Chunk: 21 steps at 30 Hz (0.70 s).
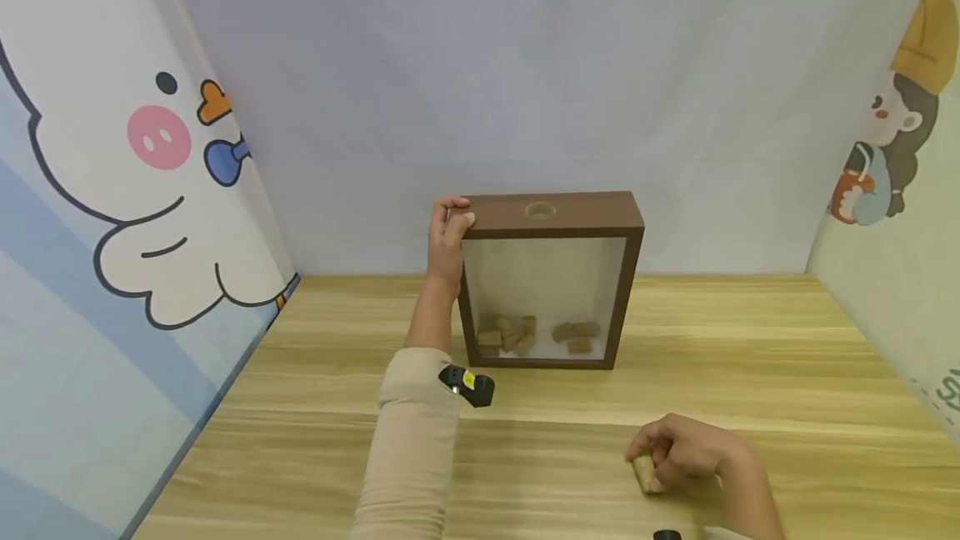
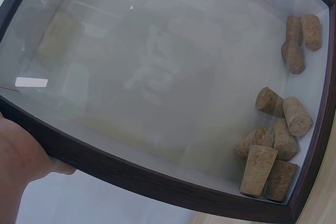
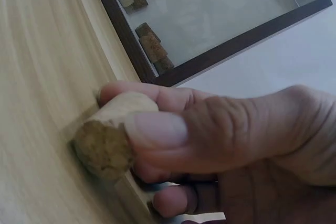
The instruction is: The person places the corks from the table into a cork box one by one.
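Observation:
A brown wooden shadow box (image 1: 555, 215) with a clear front stands upright on the table, a round hole (image 1: 541, 210) in its top. My left hand (image 1: 447, 240) grips its upper left corner, thumb on the top face. Behind the pane, several corks (image 2: 262, 166) lie heaped at one bottom corner, and a smaller group of corks (image 1: 576, 335) lies to the right. In front of the box and to its right, my right hand (image 1: 693, 448) pinches a single cork (image 3: 107, 145) between thumb and fingers, close over the tabletop.
The wood-grain table (image 1: 315, 440) backs onto a pale curtain (image 1: 487, 65). A cartoon-printed panel (image 1: 90, 190) borders the left side, another printed panel (image 1: 900, 257) the right. A small black camera (image 1: 468, 386) is strapped at the left sleeve.

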Each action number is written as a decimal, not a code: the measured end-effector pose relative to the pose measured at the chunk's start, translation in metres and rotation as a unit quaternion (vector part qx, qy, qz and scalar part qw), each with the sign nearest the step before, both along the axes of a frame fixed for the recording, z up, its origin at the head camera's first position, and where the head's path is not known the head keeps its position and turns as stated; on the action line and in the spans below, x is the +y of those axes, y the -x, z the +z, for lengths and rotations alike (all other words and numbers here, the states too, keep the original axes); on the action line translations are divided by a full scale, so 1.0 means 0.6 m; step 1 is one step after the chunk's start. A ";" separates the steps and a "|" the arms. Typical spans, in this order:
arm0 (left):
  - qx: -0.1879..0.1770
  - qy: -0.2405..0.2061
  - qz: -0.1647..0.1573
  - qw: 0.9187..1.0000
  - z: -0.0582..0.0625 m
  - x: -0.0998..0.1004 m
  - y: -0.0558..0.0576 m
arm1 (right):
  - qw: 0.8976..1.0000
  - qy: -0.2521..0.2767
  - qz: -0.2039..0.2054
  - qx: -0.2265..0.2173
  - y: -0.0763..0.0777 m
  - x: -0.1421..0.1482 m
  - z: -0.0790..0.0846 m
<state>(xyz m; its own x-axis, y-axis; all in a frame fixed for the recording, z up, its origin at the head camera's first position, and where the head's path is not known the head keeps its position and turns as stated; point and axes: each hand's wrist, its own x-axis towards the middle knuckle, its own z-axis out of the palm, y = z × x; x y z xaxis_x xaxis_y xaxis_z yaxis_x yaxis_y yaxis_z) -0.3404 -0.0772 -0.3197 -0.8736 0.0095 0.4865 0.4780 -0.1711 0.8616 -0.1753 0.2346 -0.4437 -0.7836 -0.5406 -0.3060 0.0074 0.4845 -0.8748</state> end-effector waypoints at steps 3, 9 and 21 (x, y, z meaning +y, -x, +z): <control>0.001 0.001 0.001 1.000 0.000 0.001 0.001 | 1.000 -0.007 -0.010 0.000 0.003 -0.003 -0.001; -0.003 -0.005 0.007 1.000 -0.001 0.001 0.003 | 1.000 0.020 -0.006 0.004 0.009 0.000 -0.004; -0.003 -0.005 0.009 1.000 0.001 0.002 0.002 | 0.988 0.074 -0.062 0.118 0.036 -0.032 0.021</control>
<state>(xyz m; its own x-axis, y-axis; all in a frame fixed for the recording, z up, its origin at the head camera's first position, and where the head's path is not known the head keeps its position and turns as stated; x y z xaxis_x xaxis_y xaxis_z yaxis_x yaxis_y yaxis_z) -0.3415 -0.0758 -0.3190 -0.8769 -0.0118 0.4805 0.4752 -0.1714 0.8630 -0.1966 0.2155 -0.4310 -0.8872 -0.4603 -0.0315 -0.1534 0.3587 -0.9208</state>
